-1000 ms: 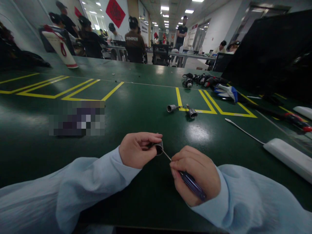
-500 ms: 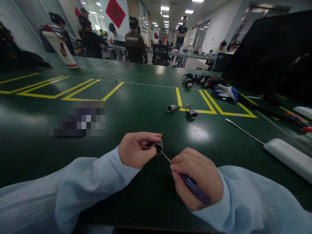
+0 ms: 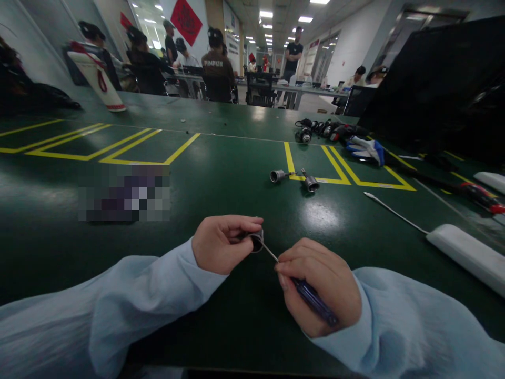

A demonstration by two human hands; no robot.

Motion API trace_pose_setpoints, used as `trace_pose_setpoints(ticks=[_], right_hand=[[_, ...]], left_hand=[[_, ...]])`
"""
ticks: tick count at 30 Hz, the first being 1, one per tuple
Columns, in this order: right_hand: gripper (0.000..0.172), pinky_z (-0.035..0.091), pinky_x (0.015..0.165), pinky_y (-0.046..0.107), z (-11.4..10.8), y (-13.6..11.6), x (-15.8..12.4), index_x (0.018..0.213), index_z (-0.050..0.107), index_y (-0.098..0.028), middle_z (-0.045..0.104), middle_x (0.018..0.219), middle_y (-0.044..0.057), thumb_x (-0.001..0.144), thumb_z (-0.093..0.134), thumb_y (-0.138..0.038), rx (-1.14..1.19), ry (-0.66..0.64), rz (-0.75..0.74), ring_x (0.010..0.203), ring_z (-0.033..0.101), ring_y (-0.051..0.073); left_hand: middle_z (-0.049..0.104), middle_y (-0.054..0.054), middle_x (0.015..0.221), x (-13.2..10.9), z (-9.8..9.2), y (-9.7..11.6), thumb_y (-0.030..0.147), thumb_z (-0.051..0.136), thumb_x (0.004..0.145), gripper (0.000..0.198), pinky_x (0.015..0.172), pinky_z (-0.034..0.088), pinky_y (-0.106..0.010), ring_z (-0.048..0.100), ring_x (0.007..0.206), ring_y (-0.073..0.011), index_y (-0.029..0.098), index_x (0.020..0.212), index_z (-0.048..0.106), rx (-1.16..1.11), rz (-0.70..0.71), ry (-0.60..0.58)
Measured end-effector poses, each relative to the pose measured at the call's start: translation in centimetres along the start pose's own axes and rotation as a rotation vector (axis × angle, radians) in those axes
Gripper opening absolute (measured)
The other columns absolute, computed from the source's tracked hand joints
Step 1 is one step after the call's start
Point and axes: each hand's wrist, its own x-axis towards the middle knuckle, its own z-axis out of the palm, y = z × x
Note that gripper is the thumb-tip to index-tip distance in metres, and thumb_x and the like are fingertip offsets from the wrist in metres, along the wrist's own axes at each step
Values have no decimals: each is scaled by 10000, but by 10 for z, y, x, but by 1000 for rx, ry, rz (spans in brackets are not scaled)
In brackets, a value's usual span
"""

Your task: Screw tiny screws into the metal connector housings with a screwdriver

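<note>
My left hand is closed around a small grey metal hole saw. The cup's open end faces right, and the fingers hide most of the rest. In my right hand is a screwdriver with a dark purple-blue handle, held like a pen. Its thin shaft points up and left, with the tip at the cup's mouth; whether it touches the inside I cannot tell. Farther off on the green table lie two similar hole saws, one on the left and one on the right.
A blurred-out purple item lies to the left. At the right are a white power strip with its cable, a blue-white glove and dark tools. A white cup-like container stands far left. Several people sit or stand beyond the table.
Both hands and the screwdriver stay almost where they were, with only a very slight shift at the cup. In the background a standing person at the left has moved rightward.
</note>
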Motion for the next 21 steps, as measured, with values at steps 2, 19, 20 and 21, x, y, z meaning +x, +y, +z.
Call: trace_pose_setpoints(ticks=[2,19,20,21], right_hand=[[151,471,579,262,0,0,1,793,548,-127,607,689,58,688,475,-47,-3,3,4,621,530,120],[186,479,567,264,1,0,2,827,553,-123,614,704,65,680,478,-36,21,-7,-6,622,536,123],[186,479,567,265,1,0,2,824,553,-123,613,702,65,680,477,-35,22,-2,-4,620,537,124],[184,478,568,265,2,-1,2,823,553,-122,612,700,66,679,479,-35,26,-1,-4,619,537,124]], left_hand=[[684,-82,886,0,0,0,55,558,582,170,732,552,-261,648,806,-185,113,708,655,5,4,0],[682,-92,885,-1,0,1,67,566,588,161,745,547,-271,649,800,-187,103,716,658,7,9,2],[682,-91,882,-1,0,0,68,564,590,160,740,549,-268,649,798,-186,103,715,657,1,14,-1],[682,-91,880,-1,0,-1,69,562,591,159,735,550,-265,649,798,-184,104,715,655,-4,20,-4]])
